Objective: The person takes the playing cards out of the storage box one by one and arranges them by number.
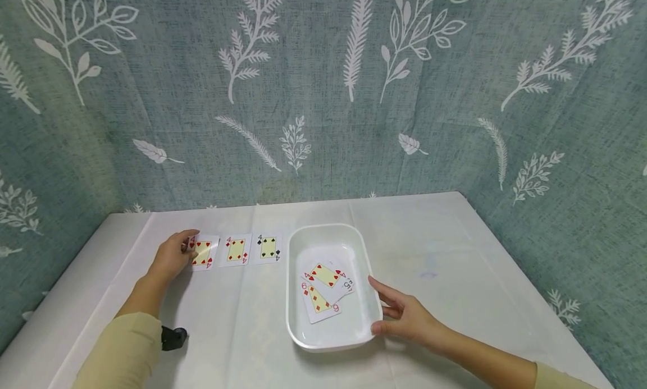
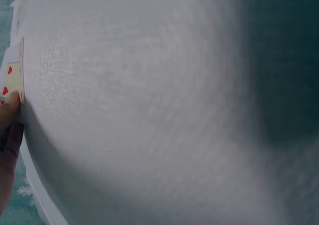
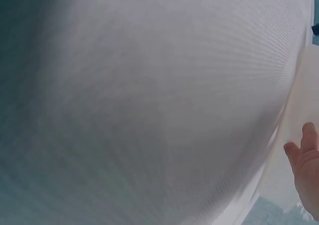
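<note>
Under my left hand [image 1: 174, 257] lay the four of hearts [image 1: 204, 252], fingertips pinching its left edge (first in a row with two more fours [image 1: 251, 248]). My right hand [image 1: 404, 316] rested relaxed, fingers nearly straight, against the right rim of the white tray [image 1: 295, 321], where loose cards [image 1: 323, 291] lay.

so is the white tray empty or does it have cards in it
Not empty: the white tray holds a few face-up cards, overlapping.
</note>
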Action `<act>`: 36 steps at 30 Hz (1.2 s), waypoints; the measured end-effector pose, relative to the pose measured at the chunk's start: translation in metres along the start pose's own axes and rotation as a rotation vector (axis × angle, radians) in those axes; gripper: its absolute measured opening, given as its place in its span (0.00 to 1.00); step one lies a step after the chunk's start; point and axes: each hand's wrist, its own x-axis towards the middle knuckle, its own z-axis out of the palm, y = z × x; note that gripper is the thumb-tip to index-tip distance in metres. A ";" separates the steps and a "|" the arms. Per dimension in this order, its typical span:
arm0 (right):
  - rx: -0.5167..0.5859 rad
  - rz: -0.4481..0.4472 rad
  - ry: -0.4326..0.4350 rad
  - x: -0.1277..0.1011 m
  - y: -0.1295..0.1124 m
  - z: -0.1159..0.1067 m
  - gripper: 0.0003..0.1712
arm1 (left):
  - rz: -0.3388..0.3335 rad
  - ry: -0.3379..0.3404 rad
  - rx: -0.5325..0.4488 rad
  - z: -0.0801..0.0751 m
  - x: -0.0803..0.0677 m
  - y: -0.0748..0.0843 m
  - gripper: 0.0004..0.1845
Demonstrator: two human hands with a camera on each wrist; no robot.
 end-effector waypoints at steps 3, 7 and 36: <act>0.014 0.014 0.003 0.000 -0.001 0.000 0.54 | -0.044 -0.023 -0.021 -0.001 0.001 -0.001 0.30; 0.017 0.020 0.005 0.000 -0.001 0.001 0.54 | -0.075 -0.043 -0.034 -0.001 0.001 -0.002 0.30; 0.008 0.002 -0.001 -0.001 -0.002 0.000 0.54 | 0.014 0.170 -0.118 0.000 -0.010 0.027 0.32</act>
